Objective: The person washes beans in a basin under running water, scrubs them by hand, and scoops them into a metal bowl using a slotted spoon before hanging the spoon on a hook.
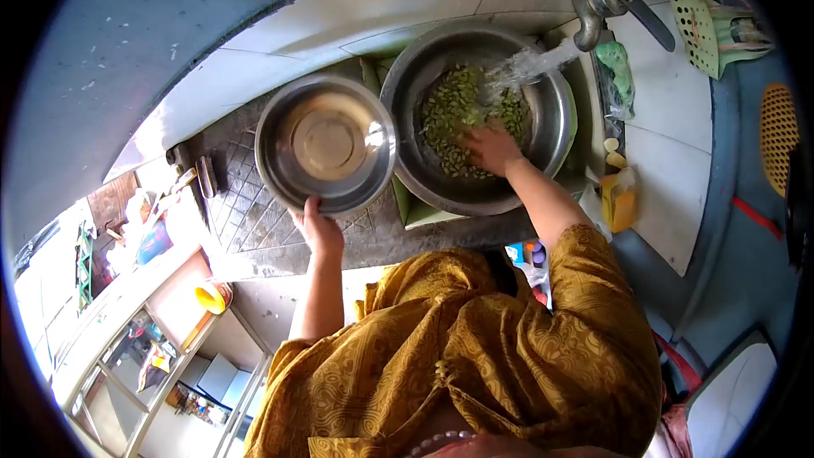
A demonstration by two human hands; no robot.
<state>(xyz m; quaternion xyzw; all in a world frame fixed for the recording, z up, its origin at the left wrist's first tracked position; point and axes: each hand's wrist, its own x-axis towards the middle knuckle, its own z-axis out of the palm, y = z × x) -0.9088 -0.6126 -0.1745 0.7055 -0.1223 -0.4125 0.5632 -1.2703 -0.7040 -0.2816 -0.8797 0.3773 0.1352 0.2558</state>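
My left hand [317,229] grips the near rim of an empty steel bowl [280,119], with the thumb over the edge and the fingers hidden underneath. Beside it on the right is a larger steel basin [403,102], its rim touching or nearly touching the bowl. Small green pieces [455,102], like beans or cut vegetables, lie in the basin. Among them is my right hand [490,148], palm down with the fingers stretched out; the fingertips are partly covered. Water [530,65] pours from the tap [585,25] into the basin.
The basin rests over a sink [585,93], with a dark ridged slab [237,195] to the left. On the right ledge are a green bag [617,72] and a yellow packet [621,200]. A green perforated rack [708,30] hangs at the upper right.
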